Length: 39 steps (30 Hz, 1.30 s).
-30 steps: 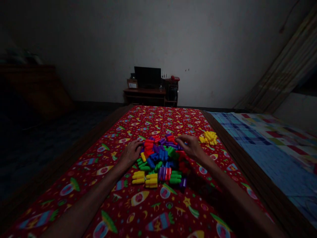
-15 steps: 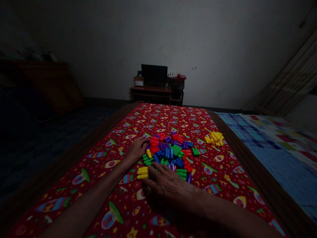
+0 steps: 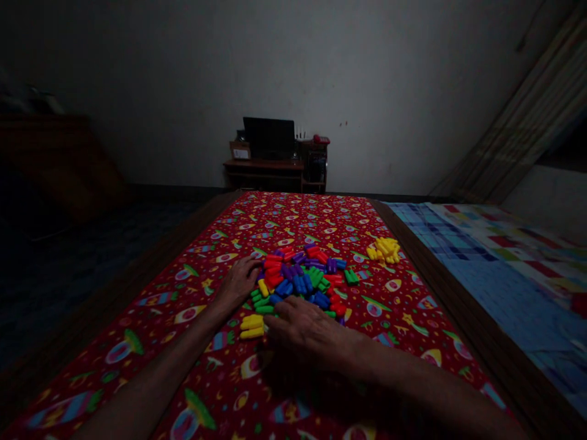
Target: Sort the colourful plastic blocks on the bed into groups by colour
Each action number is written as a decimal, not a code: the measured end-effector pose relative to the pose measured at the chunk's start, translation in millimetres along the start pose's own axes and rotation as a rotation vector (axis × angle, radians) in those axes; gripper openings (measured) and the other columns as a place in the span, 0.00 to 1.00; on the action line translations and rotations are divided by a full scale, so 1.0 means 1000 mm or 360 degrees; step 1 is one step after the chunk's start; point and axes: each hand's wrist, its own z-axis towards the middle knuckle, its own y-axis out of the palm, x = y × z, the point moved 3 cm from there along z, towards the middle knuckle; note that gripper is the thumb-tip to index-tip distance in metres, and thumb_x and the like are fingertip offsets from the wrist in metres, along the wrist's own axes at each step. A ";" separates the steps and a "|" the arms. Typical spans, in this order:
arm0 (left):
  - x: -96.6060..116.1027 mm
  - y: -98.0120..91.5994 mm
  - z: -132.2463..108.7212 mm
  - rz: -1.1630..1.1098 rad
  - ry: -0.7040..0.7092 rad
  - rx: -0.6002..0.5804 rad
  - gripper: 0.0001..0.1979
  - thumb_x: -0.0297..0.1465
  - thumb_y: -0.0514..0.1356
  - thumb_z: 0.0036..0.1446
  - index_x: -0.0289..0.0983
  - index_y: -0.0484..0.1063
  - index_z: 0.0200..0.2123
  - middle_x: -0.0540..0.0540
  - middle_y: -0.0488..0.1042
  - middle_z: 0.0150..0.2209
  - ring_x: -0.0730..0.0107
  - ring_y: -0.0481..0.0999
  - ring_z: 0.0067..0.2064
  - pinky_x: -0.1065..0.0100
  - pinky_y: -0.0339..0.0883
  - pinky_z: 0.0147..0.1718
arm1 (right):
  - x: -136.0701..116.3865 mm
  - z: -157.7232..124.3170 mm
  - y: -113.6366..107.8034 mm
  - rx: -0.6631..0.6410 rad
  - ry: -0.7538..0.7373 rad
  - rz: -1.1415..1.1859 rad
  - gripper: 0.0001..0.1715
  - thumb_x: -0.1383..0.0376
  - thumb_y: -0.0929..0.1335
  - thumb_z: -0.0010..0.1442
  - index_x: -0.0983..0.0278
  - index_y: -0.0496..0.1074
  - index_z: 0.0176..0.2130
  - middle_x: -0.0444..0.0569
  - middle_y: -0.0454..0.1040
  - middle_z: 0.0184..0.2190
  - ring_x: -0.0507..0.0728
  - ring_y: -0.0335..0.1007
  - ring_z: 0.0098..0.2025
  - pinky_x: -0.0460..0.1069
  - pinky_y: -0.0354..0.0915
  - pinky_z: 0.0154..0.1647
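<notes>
A heap of small plastic blocks [image 3: 300, 280] in red, blue, green, purple and yellow lies on a red patterned cloth [image 3: 293, 366]. My left hand [image 3: 237, 282] rests at the heap's left edge, fingers curled against the blocks. My right hand [image 3: 306, 329] lies palm down over the near side of the heap, fingers spread, right next to some yellow blocks [image 3: 252, 326]. A separate cluster of yellow blocks [image 3: 384, 250] sits at the far right of the cloth. A single green block [image 3: 351, 277] lies just right of the heap.
The cloth covers a long low surface with a dark wooden border [image 3: 486, 342]. A checked blue mat [image 3: 504, 269] lies to the right. A desk with a dark monitor [image 3: 269, 139] stands against the far wall. A curtain [image 3: 527, 116] hangs at right.
My right hand came from the heap's far right side to its near side and now lies flat there. A green block appeared apart from the heap. My left hand has stayed put.
</notes>
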 end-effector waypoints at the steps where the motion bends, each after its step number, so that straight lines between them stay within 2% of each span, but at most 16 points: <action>1: 0.000 0.000 0.000 -0.0001 0.0002 -0.0008 0.19 0.35 0.47 0.58 0.36 0.75 0.42 0.39 0.75 0.47 0.55 0.72 0.51 0.52 0.65 0.53 | 0.007 0.002 0.000 0.0006 0.0024 0.0029 0.14 0.71 0.64 0.62 0.64 0.66 0.48 0.52 0.71 0.44 0.57 0.65 0.46 0.50 0.66 0.46; 4: 0.000 0.000 0.001 -0.0003 0.0001 -0.0036 0.19 0.36 0.48 0.58 0.36 0.76 0.41 0.38 0.75 0.47 0.55 0.72 0.51 0.53 0.66 0.53 | 0.035 0.008 -0.006 0.0141 0.0107 0.0123 0.08 0.71 0.65 0.62 0.64 0.70 0.42 0.50 0.73 0.38 0.54 0.67 0.40 0.47 0.66 0.40; 8: -0.003 0.002 0.001 -0.0001 0.0004 -0.0029 0.19 0.36 0.47 0.58 0.37 0.75 0.40 0.39 0.75 0.47 0.55 0.72 0.51 0.53 0.65 0.53 | 0.100 -0.002 -0.027 0.0601 0.0405 0.0320 0.09 0.69 0.66 0.61 0.64 0.74 0.41 0.51 0.77 0.38 0.53 0.72 0.38 0.47 0.66 0.39; 10: -0.004 0.002 0.001 0.0005 0.0005 -0.0022 0.18 0.36 0.48 0.58 0.38 0.75 0.40 0.40 0.75 0.47 0.55 0.72 0.50 0.52 0.66 0.53 | 0.140 -0.018 -0.035 0.0840 0.0675 0.0422 0.09 0.67 0.67 0.59 0.63 0.76 0.40 0.50 0.78 0.37 0.55 0.74 0.38 0.47 0.67 0.38; 13: -0.004 0.002 0.002 0.0008 0.0004 -0.0037 0.18 0.36 0.49 0.57 0.38 0.75 0.40 0.40 0.75 0.48 0.55 0.72 0.51 0.52 0.66 0.53 | 0.194 -0.052 -0.038 0.1136 0.1154 0.0374 0.10 0.63 0.67 0.55 0.63 0.78 0.34 0.48 0.80 0.32 0.57 0.75 0.34 0.50 0.68 0.37; 15: -0.004 0.001 0.002 0.0001 0.0005 -0.0036 0.17 0.36 0.49 0.57 0.38 0.75 0.41 0.40 0.75 0.48 0.55 0.72 0.51 0.52 0.65 0.53 | 0.218 -0.072 -0.037 0.1229 0.1370 0.0302 0.13 0.60 0.66 0.54 0.63 0.78 0.32 0.49 0.80 0.32 0.58 0.75 0.34 0.51 0.68 0.38; 17: -0.004 0.001 0.002 -0.0002 0.0001 -0.0027 0.17 0.36 0.49 0.57 0.39 0.75 0.40 0.41 0.75 0.48 0.55 0.72 0.51 0.52 0.66 0.53 | 0.234 -0.088 -0.035 0.1239 0.1521 0.0229 0.14 0.58 0.66 0.54 0.63 0.78 0.32 0.50 0.81 0.32 0.58 0.75 0.34 0.52 0.68 0.39; 20: -0.005 0.001 0.003 0.0012 0.0001 -0.0033 0.17 0.36 0.49 0.57 0.39 0.75 0.40 0.41 0.75 0.47 0.55 0.72 0.51 0.52 0.66 0.53 | 0.246 -0.102 -0.033 0.1126 0.1690 0.0043 0.15 0.59 0.65 0.54 0.64 0.78 0.34 0.52 0.81 0.35 0.59 0.75 0.36 0.52 0.67 0.41; 25: -0.006 0.000 0.002 0.0045 -0.0009 -0.0062 0.18 0.36 0.49 0.57 0.38 0.75 0.41 0.40 0.75 0.48 0.55 0.72 0.52 0.52 0.66 0.53 | 0.249 -0.108 -0.034 0.0861 0.1821 -0.0376 0.16 0.63 0.63 0.57 0.66 0.78 0.39 0.57 0.78 0.42 0.62 0.72 0.45 0.56 0.62 0.47; 28: -0.006 0.000 0.003 0.0044 -0.0014 -0.0061 0.18 0.36 0.48 0.57 0.38 0.75 0.40 0.40 0.75 0.48 0.54 0.72 0.51 0.51 0.66 0.53 | 0.248 -0.109 -0.033 0.0721 0.1840 -0.0531 0.17 0.64 0.61 0.60 0.66 0.77 0.40 0.60 0.75 0.46 0.64 0.68 0.47 0.57 0.61 0.47; 32: -0.006 0.001 0.003 0.0034 -0.0007 -0.0057 0.18 0.36 0.49 0.57 0.38 0.75 0.40 0.40 0.75 0.47 0.55 0.72 0.51 0.52 0.66 0.52 | 0.248 -0.112 -0.031 0.0575 0.1882 -0.0578 0.19 0.66 0.59 0.61 0.66 0.77 0.40 0.62 0.74 0.45 0.65 0.67 0.46 0.57 0.62 0.44; 35: -0.006 0.001 0.003 0.0025 0.0001 -0.0053 0.18 0.36 0.48 0.57 0.38 0.75 0.41 0.40 0.75 0.48 0.55 0.72 0.52 0.51 0.66 0.53 | 0.246 -0.107 -0.036 0.0604 0.1823 -0.0607 0.19 0.68 0.59 0.61 0.66 0.78 0.39 0.60 0.75 0.43 0.63 0.68 0.44 0.55 0.63 0.43; 39: -0.004 0.000 0.002 0.0004 -0.0012 -0.0049 0.17 0.35 0.49 0.56 0.38 0.75 0.41 0.40 0.75 0.47 0.55 0.72 0.51 0.52 0.66 0.53 | 0.227 -0.081 -0.044 0.0835 0.1473 -0.0397 0.18 0.68 0.60 0.59 0.65 0.77 0.40 0.56 0.78 0.40 0.60 0.72 0.42 0.53 0.65 0.45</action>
